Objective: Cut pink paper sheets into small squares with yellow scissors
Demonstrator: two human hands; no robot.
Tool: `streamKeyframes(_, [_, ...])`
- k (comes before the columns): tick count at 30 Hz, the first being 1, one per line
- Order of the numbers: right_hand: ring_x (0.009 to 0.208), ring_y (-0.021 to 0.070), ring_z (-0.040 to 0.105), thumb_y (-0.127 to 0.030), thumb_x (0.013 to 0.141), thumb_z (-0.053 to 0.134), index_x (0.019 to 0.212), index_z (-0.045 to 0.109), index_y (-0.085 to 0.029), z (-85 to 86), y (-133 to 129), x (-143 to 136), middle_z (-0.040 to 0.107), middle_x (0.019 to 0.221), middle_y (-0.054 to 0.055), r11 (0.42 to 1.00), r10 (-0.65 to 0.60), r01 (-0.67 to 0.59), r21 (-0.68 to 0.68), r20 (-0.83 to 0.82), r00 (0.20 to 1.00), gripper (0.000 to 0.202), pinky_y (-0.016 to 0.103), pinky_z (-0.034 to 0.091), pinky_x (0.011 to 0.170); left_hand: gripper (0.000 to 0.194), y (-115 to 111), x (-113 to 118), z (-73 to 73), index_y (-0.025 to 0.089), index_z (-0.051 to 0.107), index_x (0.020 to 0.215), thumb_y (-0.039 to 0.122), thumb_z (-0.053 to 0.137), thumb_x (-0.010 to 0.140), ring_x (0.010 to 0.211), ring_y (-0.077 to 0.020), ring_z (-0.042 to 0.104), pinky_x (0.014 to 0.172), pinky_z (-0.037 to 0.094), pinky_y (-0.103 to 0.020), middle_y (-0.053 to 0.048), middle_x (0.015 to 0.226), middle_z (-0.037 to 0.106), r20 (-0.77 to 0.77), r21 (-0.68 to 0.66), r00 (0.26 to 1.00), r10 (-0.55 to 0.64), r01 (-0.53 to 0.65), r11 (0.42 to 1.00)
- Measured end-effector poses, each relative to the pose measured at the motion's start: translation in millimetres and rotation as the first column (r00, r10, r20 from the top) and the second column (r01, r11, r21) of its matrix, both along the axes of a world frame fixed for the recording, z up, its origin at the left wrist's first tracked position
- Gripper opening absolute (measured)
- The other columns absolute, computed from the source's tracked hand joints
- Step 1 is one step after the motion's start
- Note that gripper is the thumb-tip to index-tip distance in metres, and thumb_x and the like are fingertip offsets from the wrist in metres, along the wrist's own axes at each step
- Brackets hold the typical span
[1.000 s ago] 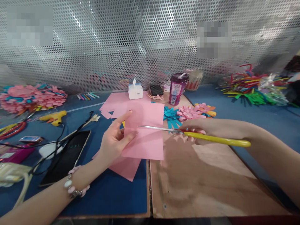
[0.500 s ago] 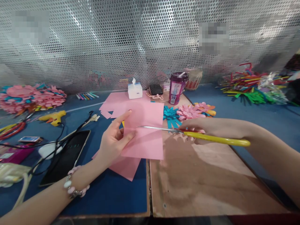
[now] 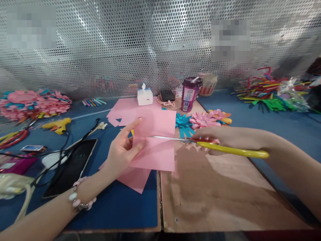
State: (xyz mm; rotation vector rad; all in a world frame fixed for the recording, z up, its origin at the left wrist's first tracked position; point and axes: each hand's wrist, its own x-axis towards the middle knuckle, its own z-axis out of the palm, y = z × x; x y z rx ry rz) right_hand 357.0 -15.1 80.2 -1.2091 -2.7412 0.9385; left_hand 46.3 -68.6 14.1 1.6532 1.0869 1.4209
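My left hand is closed on the left edge of a pink paper sheet, thumb in front, and holds it above the table. In my right hand is a pair of scissors with yellow and red handles. Their blades point left and cross the middle of the sheet from its right edge. Whether the sheet is slit along the blades I cannot tell. Below and behind my left hand lies more pink paper on the blue tabletop.
Behind the sheet stand a tissue pack and a purple cup. Paper flowers lie by my right hand. To the left are a phone, a yellow glue gun and cables. Colourful strips are piled at the right.
The view has shifted very slightly. Both hands, the paper and the scissors keep nearly the same positions.
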Motion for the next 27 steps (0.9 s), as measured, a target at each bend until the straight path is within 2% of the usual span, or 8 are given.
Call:
streamKeyframes(6, [0.103,0.0307,0.065,-0.03,0.078,0.056,0.112,0.069,-0.02,-1.6,-2,-6,0.069,0.117,0.007,1.0,-0.023,0.023,0.016,0.001,1.0,0.038,0.039,0.051,0.085,0.064,0,-2,0.9,0.029,0.044,0.139,0.021,0.068,0.08,0.09,-0.0132,0.066,0.075,0.058,-0.023,-0.009,0.147,0.044,-0.039,0.02,0.999,0.018,-0.018,1.0])
streamKeyframes(10, [0.104,0.0309,0.064,-0.028,0.078,0.052,0.113,0.068,-0.017,-2.5,-6,-13,0.068,0.118,0.011,0.994,-0.057,0.054,0.093,0.023,0.998,0.04,0.042,0.05,0.087,0.067,3,-7,0.4,0.029,0.043,0.14,0.022,0.069,0.079,0.088,-0.015,0.067,0.07,0.059,-0.025,-0.01,0.146,0.045,-0.065,0.02,0.998,-0.003,0.005,1.0])
streamKeyframes(15, [0.102,0.0301,0.065,-0.032,0.08,0.051,0.114,0.067,-0.016,-5.3,-7,-18,0.068,0.117,0.013,0.991,-0.066,0.062,0.116,0.035,0.997,0.042,0.041,0.05,0.086,0.071,4,-11,1.8,0.029,0.039,0.143,0.024,0.068,0.08,0.076,-0.014,0.066,0.066,0.058,-0.025,-0.009,0.13,0.06,-0.155,0.0,0.987,0.047,-0.047,0.999])
streamKeyframes(19, [0.1,0.0299,0.064,-0.041,0.078,0.055,0.108,0.07,-0.017,-5.1,-7,-20,0.07,0.112,0.011,0.991,-0.11,0.109,0.072,0.005,0.994,0.04,0.038,0.05,0.081,0.069,3,-10,6.2,0.029,0.042,0.142,0.023,0.069,0.078,0.069,-0.0133,0.065,0.059,0.057,-0.025,-0.008,0.124,0.064,-0.166,0.032,0.984,0.065,-0.061,0.998])
streamKeyframes(23, [0.092,0.0277,0.065,-0.041,0.08,0.054,0.099,0.071,-0.016,-4.2,-7,-21,0.071,0.104,0.01,0.997,-0.082,0.083,0.011,-0.015,0.996,0.035,0.033,0.049,0.072,0.068,4,-10,7.5,0.028,0.044,0.141,0.021,0.069,0.078,0.068,-0.013,0.065,0.055,0.056,-0.024,-0.008,0.128,0.062,-0.157,0.058,0.986,0.052,-0.043,0.997])
streamKeyframes(27, [0.082,0.0248,0.064,-0.038,0.083,0.051,0.091,0.07,-0.016,-7.1,-6,-21,0.071,0.09,0.007,0.999,-0.048,0.048,0.005,-0.015,0.999,0.031,0.032,0.046,0.067,0.069,5,-12,6.2,0.028,0.042,0.142,0.021,0.068,0.078,0.073,-0.0127,0.066,0.059,0.057,-0.023,-0.009,0.138,0.054,-0.153,0.037,0.987,0.042,-0.037,0.999])
